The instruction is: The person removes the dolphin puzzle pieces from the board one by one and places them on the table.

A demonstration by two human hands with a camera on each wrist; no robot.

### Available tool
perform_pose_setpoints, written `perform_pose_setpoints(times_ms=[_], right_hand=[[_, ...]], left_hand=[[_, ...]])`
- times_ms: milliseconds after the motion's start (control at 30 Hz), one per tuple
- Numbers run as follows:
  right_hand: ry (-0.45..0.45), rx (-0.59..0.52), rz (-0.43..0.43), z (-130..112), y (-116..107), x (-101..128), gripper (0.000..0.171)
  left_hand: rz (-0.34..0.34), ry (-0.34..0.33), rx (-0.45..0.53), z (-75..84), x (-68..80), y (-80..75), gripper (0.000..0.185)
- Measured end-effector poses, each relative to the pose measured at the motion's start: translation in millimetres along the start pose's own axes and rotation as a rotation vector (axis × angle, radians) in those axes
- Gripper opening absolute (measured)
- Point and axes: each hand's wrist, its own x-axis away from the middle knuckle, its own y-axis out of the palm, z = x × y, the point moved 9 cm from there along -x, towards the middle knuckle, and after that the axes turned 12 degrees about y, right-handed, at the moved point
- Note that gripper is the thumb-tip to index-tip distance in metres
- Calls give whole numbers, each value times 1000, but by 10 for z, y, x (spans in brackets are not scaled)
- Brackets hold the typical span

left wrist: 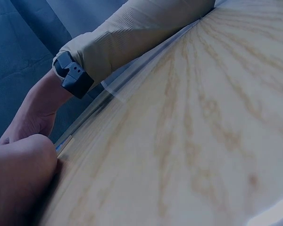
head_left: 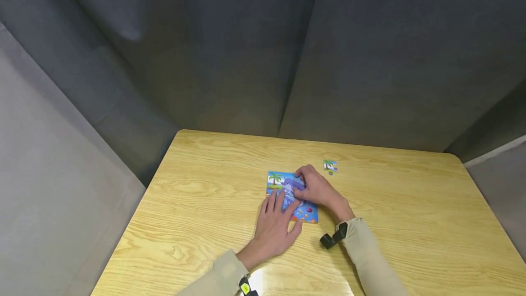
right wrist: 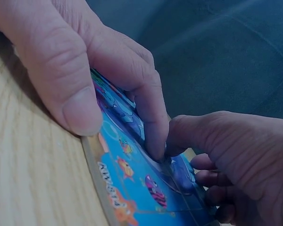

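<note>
A jigsaw puzzle (head_left: 313, 216) with a purple dolphin, a palm tree and small fish lies flat on the wooden table. My left hand (head_left: 274, 227) rests on its lower left part, fingers spread; in the right wrist view its thumb (right wrist: 82, 113) touches the puzzle's edge. Over the upper right part, my right hand (head_left: 318, 189) has its thumb and fingers curled, pinching a puzzle piece that they mostly hide. In the right wrist view, the right thumb (right wrist: 193, 132) meets the left index finger (right wrist: 153, 127) over the puzzle (right wrist: 141, 174).
One loose puzzle piece with a palm tree (head_left: 330, 165) lies beyond my right hand, up and to the right of the puzzle. The wooden table (head_left: 197, 186) ends at a dark grey cloth (head_left: 230, 49). Dark wrist cameras (head_left: 334, 236) sit at both sleeves.
</note>
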Motion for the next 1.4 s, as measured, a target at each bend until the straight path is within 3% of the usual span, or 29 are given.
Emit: perform_pose_setpoints(times_ms=[400,833,1200,1400], right_hand=[[-31,-89,33,-12,-52,-32,51],[-101,-75,29,-55,-38,-5,47],[-86,-135,52,-78,-24,-23,43],[-18,-149,30,-19,7,-46,44]], left_hand=[[0,-12,18,-15,6,-31,55],[-11,-4,6,-23,6,-20,56],[-22,-18,2,-48,15,9,57],[-21,-16,1,-49,12,23,57]])
